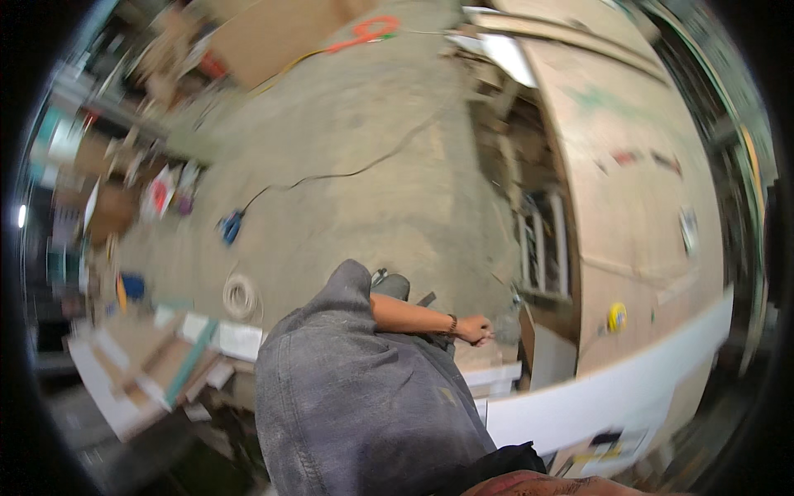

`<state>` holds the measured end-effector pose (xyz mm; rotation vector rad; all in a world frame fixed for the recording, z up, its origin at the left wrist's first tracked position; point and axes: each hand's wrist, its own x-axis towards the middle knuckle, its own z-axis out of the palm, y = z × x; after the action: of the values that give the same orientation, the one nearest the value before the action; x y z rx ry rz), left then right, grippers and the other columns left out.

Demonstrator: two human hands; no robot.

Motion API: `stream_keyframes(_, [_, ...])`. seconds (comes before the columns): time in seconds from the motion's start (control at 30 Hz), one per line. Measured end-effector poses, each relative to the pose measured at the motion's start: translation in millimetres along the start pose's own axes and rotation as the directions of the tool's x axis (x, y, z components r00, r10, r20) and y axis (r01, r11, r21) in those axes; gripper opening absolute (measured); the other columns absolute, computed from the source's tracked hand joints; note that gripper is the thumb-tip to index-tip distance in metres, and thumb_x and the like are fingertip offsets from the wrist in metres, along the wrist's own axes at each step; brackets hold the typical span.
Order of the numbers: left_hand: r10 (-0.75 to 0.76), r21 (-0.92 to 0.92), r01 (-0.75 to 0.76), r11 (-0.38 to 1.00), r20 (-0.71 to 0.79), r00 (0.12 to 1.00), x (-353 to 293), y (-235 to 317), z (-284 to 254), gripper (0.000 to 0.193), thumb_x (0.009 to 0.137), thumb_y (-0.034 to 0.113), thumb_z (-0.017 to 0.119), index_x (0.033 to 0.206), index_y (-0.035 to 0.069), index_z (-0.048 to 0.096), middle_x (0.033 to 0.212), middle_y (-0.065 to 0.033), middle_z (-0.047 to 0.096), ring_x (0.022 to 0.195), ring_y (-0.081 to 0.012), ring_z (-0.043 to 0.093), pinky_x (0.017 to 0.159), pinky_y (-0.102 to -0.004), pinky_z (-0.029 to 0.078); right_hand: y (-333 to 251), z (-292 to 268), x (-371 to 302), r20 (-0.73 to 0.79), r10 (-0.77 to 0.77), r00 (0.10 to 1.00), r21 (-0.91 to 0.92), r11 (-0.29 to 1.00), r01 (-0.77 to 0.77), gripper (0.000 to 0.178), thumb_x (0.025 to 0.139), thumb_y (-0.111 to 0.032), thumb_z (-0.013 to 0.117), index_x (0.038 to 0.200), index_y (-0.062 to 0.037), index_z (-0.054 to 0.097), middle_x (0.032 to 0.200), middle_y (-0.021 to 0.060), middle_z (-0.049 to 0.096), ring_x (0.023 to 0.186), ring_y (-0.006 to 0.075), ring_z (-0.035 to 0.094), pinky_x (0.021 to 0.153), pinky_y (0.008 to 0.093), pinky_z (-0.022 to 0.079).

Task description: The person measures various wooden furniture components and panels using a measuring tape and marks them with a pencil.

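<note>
My left hand (475,329) reaches out to the right from a grey sleeve, with a dark bracelet at its wrist. Its fingers are curled together, and whatever may be in them is too small and blurred to make out. Just below it are pale boards (494,376), and beside it stands an upright white panel (552,357). Of my right arm only a bare stretch (546,486) shows at the lower edge; the right hand is out of the picture. A long white strip of board (612,401) runs between that arm and the workbench.
A plywood-topped workbench (637,223) on the right bears a yellow tape measure (617,317) and red-handled tools (625,157). Scrap wood fills its underside. On the concrete floor lie a blue power tool (231,226) with a trailing cord, a coiled pale hose (240,296) and stacked offcuts (149,360).
</note>
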<state>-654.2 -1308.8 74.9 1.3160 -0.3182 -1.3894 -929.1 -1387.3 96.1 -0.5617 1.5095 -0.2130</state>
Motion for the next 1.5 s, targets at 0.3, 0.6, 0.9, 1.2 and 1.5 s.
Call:
stream_keyframes(0.3, [0.023,-0.101,-0.121,0.988,-0.664,0.747,-290,-17,-249,0.022,0.094,0.018,0.056,0.107,0.0,0.059,0.078,-0.0088,0.069,0.066,-0.0157,0.068,0.063,-0.0308,0.055,79,232,22,0.434,0.121,0.893,-0.847,0.392,0.359,0.063,0.092,-0.057,0.055,0.134,-0.0088,0.054,0.123,0.0131,0.062,0.111,0.0302,0.058,0.094,0.0435,0.045])
stream_keyframes(0.6, [-0.078,-0.24,-0.394,0.887,-0.92,0.384,-538,-101,-362,0.027,0.093,0.02,0.057,0.108,-0.002,0.061,0.077,-0.0088,0.07,0.068,-0.0154,0.068,0.061,-0.0308,0.054,254,500,-20,0.689,0.478,0.544,-0.44,-0.321,0.839,0.058,0.094,-0.051,0.056,0.128,-0.005,0.06,0.118,0.0155,0.065,0.106,0.0299,0.061,0.09,0.0419,0.046])
stream_keyframes(0.9, [-0.306,-0.244,-0.683,0.688,-0.951,0.031,-742,-222,-471,0.024,0.097,0.022,0.06,0.109,0.001,0.06,0.09,-0.0062,0.069,0.08,-0.0125,0.066,0.07,-0.027,0.052,503,695,-203,0.424,0.816,0.392,-0.418,-0.207,0.884,0.041,0.093,-0.028,0.055,0.116,0.0035,0.067,0.106,0.0162,0.069,0.1,0.0253,0.063,0.088,0.0345,0.048])
stream_keyframes(1.2, [-0.449,-0.106,-0.741,0.664,-0.848,-0.282,-987,-311,-570,0.028,0.096,0.023,0.062,0.11,-0.001,0.063,0.087,-0.0066,0.069,0.074,-0.0125,0.064,0.068,-0.0264,0.051,902,839,-517,0.258,0.952,0.164,-0.047,-0.157,0.986,0.041,0.096,-0.037,0.061,0.115,-0.0011,0.062,0.092,0.0075,0.066,0.083,0.0155,0.063,0.069,0.0291,0.051])
stream_keyframes(1.5, [-0.652,0.037,-0.851,0.525,-0.625,-0.429,-1241,-427,-643,0.025,0.098,0.021,0.062,0.109,-0.001,0.066,0.084,-0.0032,0.067,0.072,-0.009,0.06,0.064,-0.0245,0.049,1243,781,-784,-0.314,0.93,0.189,-0.007,-0.202,0.979,0.047,0.094,-0.042,0.066,0.116,-0.0014,0.062,0.109,0.0095,0.067,0.097,0.019,0.066,0.077,0.0327,0.056])
